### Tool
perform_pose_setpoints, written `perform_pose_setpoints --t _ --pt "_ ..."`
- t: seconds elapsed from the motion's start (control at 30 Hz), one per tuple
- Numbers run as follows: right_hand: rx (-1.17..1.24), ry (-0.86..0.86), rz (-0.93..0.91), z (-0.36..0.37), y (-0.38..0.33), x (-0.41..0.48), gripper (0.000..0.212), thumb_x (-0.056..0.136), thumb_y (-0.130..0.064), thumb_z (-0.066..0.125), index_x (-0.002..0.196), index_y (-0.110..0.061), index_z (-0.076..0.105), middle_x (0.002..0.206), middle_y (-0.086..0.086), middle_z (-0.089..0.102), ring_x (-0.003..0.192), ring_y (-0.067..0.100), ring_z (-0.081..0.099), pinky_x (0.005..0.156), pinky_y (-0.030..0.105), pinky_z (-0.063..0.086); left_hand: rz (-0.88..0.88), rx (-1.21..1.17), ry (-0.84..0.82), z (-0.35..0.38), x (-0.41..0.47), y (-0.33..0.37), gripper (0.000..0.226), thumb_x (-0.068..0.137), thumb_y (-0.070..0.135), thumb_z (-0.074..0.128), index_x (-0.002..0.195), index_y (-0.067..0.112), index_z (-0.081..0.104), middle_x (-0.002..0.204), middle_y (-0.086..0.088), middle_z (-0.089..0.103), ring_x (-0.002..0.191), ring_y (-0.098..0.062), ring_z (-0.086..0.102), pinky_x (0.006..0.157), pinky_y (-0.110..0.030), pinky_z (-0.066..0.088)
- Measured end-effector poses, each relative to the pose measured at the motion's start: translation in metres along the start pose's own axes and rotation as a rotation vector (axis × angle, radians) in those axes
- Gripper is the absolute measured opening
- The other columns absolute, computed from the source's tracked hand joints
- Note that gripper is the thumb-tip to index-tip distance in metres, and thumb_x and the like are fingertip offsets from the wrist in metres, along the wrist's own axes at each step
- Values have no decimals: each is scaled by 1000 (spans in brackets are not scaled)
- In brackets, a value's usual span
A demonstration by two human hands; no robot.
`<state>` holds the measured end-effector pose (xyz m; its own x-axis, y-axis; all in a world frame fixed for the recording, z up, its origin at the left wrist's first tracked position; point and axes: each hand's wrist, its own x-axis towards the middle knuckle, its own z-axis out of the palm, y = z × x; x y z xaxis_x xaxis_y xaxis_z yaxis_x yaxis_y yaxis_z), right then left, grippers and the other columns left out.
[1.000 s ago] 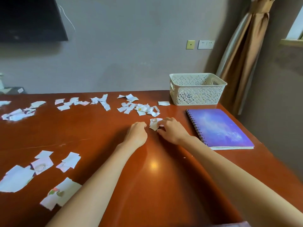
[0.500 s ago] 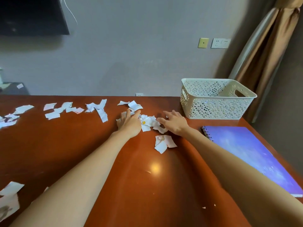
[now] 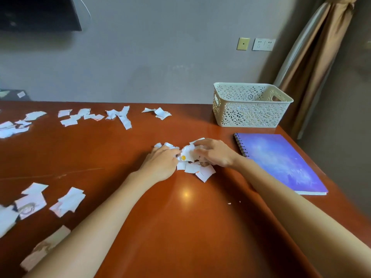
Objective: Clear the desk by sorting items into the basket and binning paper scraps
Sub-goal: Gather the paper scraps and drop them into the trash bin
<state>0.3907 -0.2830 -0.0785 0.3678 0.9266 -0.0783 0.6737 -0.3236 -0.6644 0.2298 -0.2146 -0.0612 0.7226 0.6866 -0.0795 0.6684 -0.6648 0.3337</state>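
**Grip state.** The right grip [image 3: 216, 155] has fingers and thumb curled round the right side of the gathered pile [image 3: 189, 160] of paper scraps. The left grip [image 3: 162, 163] closes on the left side of the pile with its fingers curled over it. Its fingertips are hidden behind the knuckles. The gathered pile rests on the counter [image 3: 180, 227] between the two grips, and a few pieces spill toward the person.

**Step in hand.** Judged from the posture, one cluster of scraps is being bunched for removal. The pile is not yet lifted.

**Items outstanding.**
- The far scraps [image 3: 118, 115] lie loose in a row along the back of the counter, well apart from both grips.
- The left-edge scraps [image 3: 12, 127] and the near-left scraps [image 3: 68, 201] are also loose and untouched.
- The notebook [image 3: 281, 161] lies flat on the counter near the right grip and is not in the basket.
- The basket [image 3: 251, 84] stands at the far right corner, beyond the notebook. No item shows in the visible part of its interior.
- No bin is in view, so no scrap can be confirmed as binned.

**Assessment.** The task appears to be at an early stage. One cluster is under collection. The other scrap groups remain to be gathered and binned, and the notebook remains to be sorted.
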Motion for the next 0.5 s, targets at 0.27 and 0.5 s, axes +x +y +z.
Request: perform_pose_setpoints --t 0.27,0.5 --pt "-151 -75 4 1 2 -36 83 79 -44 68 147 -30 23 158 2 8 147 20 -2 121 39 11 -19 -32 27 20 -34 -3 77 85 49 56 148 28 15 153 -5 13 140 -26 13 109 -38 30" --pt "-390 -136 3 7 -10 -25 69 87 -43 58 146 -25 27 152 2 29 143 20 21 115 32 18 -39 -64 -149 10 -22 -3 96 80 48 65 151 21 5 155 -3 13 144 -28 9 113 -40 25"
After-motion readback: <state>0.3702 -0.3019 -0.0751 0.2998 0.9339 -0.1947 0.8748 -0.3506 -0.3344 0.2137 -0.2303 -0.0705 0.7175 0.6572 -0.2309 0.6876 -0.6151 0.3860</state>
